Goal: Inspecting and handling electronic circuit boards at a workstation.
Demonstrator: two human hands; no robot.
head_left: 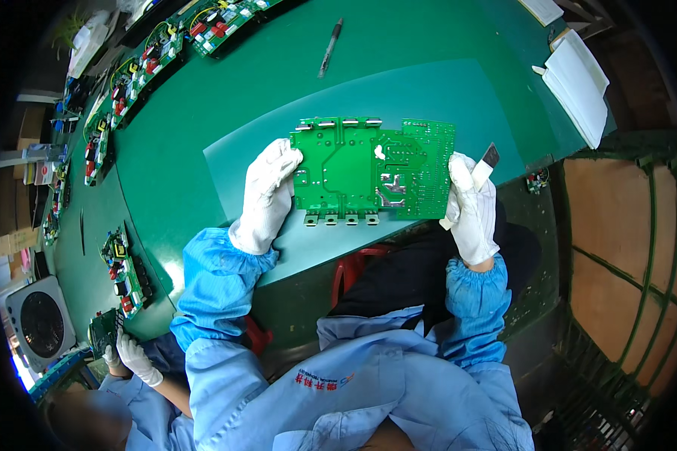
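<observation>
An electronics workshop; circuit boards (224, 28) line the green bench (267, 56).

Circuit board (338, 177) between left hand (263, 192) and right hand (474, 207), over sheet (436, 86) on tabletop (256, 83). Blade tool (485, 165) in right hand, just right of circuit board. Pen (330, 49) beyond sheet. Paper stack (575, 86) at tabletop's right end. Component boards (132, 84) along tabletop's left far side, more near co-worker (154, 417) at left. Fan (41, 322) farther left.

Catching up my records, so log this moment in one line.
left hand: holding green circuit board, left edge; right hand: holding board's right edge plus dark-tipped white tool; pen: on green table
</observation>
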